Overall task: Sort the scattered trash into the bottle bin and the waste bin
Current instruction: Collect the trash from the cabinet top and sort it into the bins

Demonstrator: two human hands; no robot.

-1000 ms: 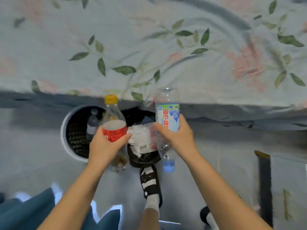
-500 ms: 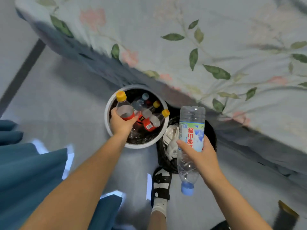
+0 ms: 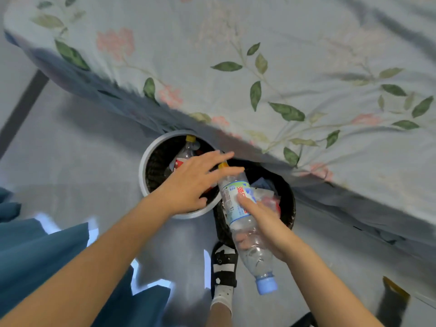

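Landmark: white-rimmed bottle bin (image 3: 151, 161), on the floor against the bed (image 3: 259, 55).

Left of the bin: blue fabric (image 3: 35, 251) at the frame's lower edge; bare grey floor (image 3: 70, 149) between.

Over the bin: left hand (image 3: 193, 182), fingers straight and spread, palm down, nothing held. Below it, inside the bin, a clear bottle with red label and yellow cap (image 3: 182, 154) lies among others (count unclear, hand covers most of the opening).

Just right of the bin, touching its rim: black waste bin (image 3: 291, 204), holding crumpled paper and wrappers.

Over the waste bin's near edge: right hand (image 3: 264, 225), fingers and thumb wrapped round a clear water bottle (image 3: 238, 204) below its label. Bottle is tilted, blue cap (image 3: 266, 285) toward the person, base pointing at the bottle bin.

Below both bins: a foot in a sock and black sandal (image 3: 224, 267).

Handling, judged: bottle looks empty, so light; thin ribbed walls will dent under a hard squeeze and the smooth plastic can slip. Mid-body hold suits it. Not yet binned; it belongs left, in the bottle bin, which looks nearly full (may roll off the pile).
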